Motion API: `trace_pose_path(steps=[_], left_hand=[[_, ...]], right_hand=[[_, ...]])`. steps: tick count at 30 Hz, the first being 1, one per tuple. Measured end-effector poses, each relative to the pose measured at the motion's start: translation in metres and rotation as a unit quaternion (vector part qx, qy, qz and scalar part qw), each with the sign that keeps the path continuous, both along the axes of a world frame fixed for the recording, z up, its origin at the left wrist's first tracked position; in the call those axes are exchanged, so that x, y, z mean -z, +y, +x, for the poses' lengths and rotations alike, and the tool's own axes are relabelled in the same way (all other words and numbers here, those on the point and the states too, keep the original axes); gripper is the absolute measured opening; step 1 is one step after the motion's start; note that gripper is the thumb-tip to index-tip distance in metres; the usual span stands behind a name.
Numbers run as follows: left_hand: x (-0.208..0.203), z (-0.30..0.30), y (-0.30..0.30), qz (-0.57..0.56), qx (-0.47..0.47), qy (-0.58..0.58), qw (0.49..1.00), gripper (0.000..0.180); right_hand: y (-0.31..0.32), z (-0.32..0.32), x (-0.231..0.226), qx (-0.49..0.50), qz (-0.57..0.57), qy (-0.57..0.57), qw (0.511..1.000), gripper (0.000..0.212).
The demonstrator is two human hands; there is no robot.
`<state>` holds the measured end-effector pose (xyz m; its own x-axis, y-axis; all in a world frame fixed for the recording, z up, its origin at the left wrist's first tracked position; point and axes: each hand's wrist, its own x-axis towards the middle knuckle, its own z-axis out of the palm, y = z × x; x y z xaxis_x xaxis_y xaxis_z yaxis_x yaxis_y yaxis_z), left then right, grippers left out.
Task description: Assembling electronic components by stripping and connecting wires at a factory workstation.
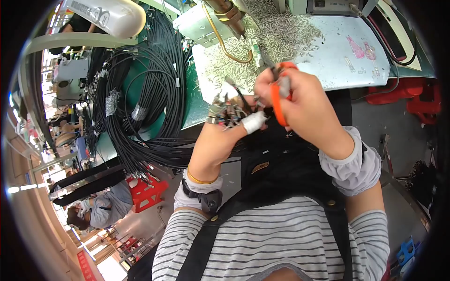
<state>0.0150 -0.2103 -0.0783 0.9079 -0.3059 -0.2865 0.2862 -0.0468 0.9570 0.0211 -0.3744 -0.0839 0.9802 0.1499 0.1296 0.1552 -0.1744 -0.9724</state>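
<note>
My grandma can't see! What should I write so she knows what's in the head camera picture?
A person's right hand grips an orange-handled tool close to their left hand, which holds a bundle of cable ends and has white wrap on one finger. Beyond, many tiny silvery pieces lie on a pale board, with coiled black cables to the left.

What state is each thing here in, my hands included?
Bundle of metal-tipped black cable ends: bunched, tips splayed.
Orange-handled metal hand tool: gripped; whether its tip is open is unclear.
Left hand, thumb wrapped in white: closed on the bundle.
Right hand: closed on the tool.
Long black cables: coiled, partly bound with clear wrap.
Small silver metal pins: loose, heaped and scattered on the flat white plate.
</note>
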Motion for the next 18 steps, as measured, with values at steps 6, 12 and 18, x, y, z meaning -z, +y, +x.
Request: trace_pose_path(steps=[6,12,18], left_hand=[[-0.003,-0.002,0.004,-0.141,-0.025,0.037,0.989,0.017],[-0.003,-0.006,0.003,-0.177,-0.038,0.018,0.983,0.017],[-0.007,-0.005,0.000,-0.190,-0.051,0.076,0.978,0.014]], right_hand=[[0.006,0.000,0.025,0.140,-0.083,-0.353,0.921,0.016],[0.002,-0.012,0.028,0.086,-0.117,-0.373,0.916,0.023],[0.001,-0.019,0.023,0.060,-0.093,-0.284,0.952,0.027]])
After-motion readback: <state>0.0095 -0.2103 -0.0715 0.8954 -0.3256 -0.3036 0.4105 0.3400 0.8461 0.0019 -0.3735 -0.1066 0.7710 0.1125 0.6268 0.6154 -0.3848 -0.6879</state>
